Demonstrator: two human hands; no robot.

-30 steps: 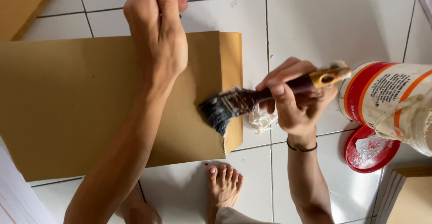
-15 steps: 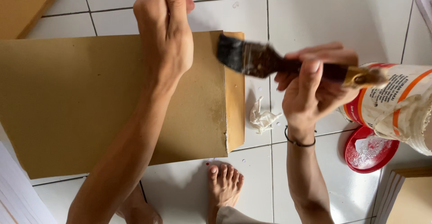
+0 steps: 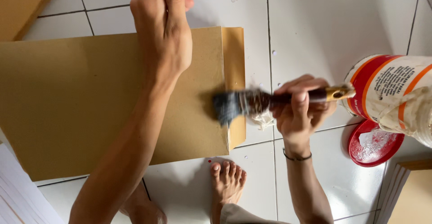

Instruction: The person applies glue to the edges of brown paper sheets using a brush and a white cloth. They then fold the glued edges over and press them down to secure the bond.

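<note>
Head view of two bare hands working over a white tiled floor [image 3: 315, 30]. The right hand [image 3: 299, 109] is clenched around the dark handle of a flat paintbrush [image 3: 270, 100], whose blurred bristles extend leftward from the fingers and lie over the folded flap at the right edge of a large brown envelope [image 3: 67, 102]. The left hand [image 3: 164, 30] presses palm-down on the envelope's far edge, above and to the left of the brush; whether its fingers grip anything cannot be told. Just right of the right hand stands a white and red glue tub [image 3: 396, 93], with a red lid [image 3: 375, 145] below it. A crumpled white scrap [image 3: 263, 121] lies under the brush handle. A bare foot [image 3: 227, 181] rests below the envelope.
</note>
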